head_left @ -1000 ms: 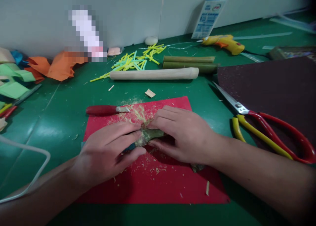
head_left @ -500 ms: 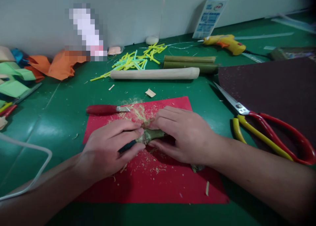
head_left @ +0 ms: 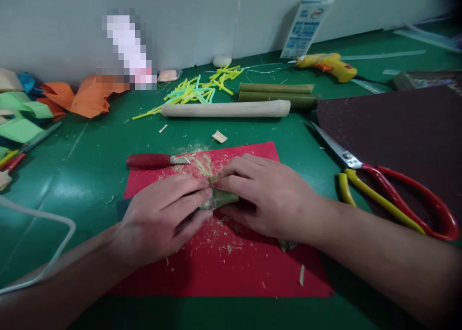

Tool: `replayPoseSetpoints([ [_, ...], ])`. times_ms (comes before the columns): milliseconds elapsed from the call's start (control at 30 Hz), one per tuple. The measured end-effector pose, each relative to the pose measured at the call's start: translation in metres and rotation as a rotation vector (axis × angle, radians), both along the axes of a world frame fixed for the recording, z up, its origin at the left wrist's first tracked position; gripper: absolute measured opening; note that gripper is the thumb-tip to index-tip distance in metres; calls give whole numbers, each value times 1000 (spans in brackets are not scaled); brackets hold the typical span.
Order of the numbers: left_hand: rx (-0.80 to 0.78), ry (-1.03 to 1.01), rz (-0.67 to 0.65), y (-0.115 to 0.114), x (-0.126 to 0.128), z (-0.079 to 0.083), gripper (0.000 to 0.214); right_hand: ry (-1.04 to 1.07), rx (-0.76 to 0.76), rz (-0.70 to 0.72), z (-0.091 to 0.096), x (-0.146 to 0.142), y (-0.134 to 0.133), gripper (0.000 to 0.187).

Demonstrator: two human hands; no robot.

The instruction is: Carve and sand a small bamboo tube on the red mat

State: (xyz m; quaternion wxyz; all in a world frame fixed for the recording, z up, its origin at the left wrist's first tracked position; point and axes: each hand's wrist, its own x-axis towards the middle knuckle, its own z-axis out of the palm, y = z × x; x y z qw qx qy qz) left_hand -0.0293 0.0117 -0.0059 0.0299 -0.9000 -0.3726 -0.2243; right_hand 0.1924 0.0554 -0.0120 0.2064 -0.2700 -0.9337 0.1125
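Note:
A short green bamboo piece [head_left: 224, 198] lies between my two hands over a red sheet [head_left: 216, 272]. My right hand [head_left: 267, 193] is closed around its right part, which the fingers hide. My left hand [head_left: 169, 214] is closed at its left end, fingertips pressed on it. From behind the left hand juts the end of a dark flat strip [head_left: 123, 209], possibly sandpaper; most of it is covered by that hand. Pale shavings and dust lie scattered on the sheet. Just beyond the left hand rests a red-handled knife [head_left: 149, 160].
Large scissors [head_left: 348, 157] with red and yellow handles lie at right on a dark sheet [head_left: 390, 123]. Behind are a peeled bamboo stick [head_left: 225, 109], green bamboo pieces [head_left: 277, 99], yellow strips [head_left: 187, 90] and a yellow glue gun [head_left: 325, 65]. A white cable [head_left: 68, 222] hangs at left.
The dark strip has shifted left: its end now shows beyond the left hand, and less of it shows under the fingers. Both hands remain on the bamboo piece in nearly the same place.

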Motion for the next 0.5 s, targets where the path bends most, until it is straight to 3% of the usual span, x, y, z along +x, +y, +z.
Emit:
replayPoseSetpoints([
  [167,20,-38,12,1,4,3,30,23,22,-4,1,3,1,24],
  [333,-27,-81,16,5,7,6,24,102,12,31,1,0,2,13],
  [500,-81,-99,14,7,8,10,17,90,-10,42,1,0,3,13],
])
